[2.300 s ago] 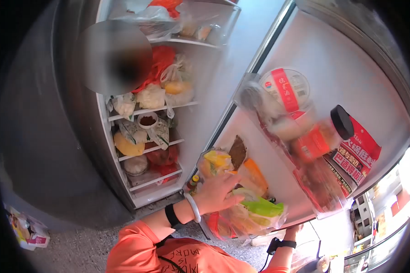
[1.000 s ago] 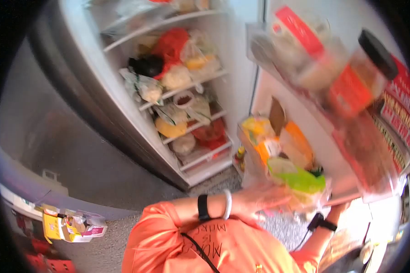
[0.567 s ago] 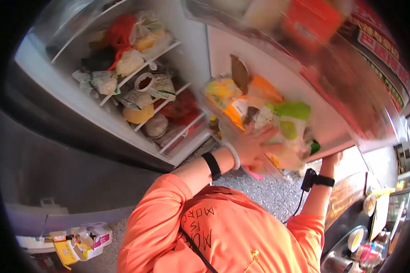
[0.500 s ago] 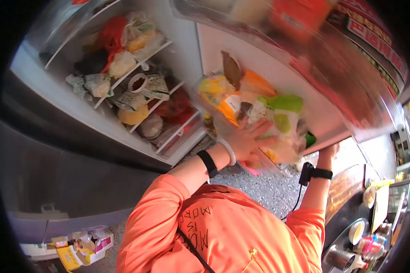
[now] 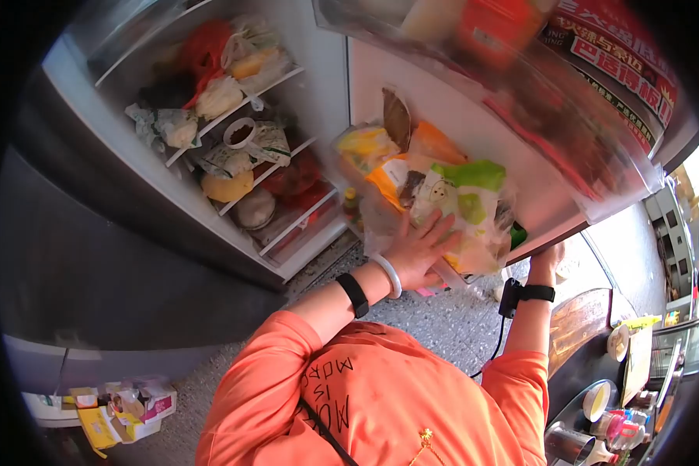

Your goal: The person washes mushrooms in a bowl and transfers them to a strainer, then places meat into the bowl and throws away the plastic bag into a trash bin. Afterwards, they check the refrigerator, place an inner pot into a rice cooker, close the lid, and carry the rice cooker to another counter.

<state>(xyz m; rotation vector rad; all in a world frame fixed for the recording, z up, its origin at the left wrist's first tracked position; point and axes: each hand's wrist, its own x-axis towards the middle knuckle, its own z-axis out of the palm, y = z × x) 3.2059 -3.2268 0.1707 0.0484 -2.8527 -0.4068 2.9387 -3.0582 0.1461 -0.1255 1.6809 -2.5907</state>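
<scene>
My left hand lies with fingers spread over the bagged packets in the clear door bin. Under and beyond its fingertips are a green-and-clear bag, an orange-and-white packet and a yellow packet. A brown flat piece stands up behind them. At the outer edge of the open refrigerator door, my right hand is closed on the edge, its fingertips partly hidden.
Refrigerator shelves at left hold bagged food, a red bag and a small cup. An upper door bin holds red packages. Opened cartons sit at lower left. A dark table with bowls and bottles stands at right.
The view has shifted slightly. The door edge and my right hand have moved a little to the left in view. My left hand stays on the packets, its fingers spread.
</scene>
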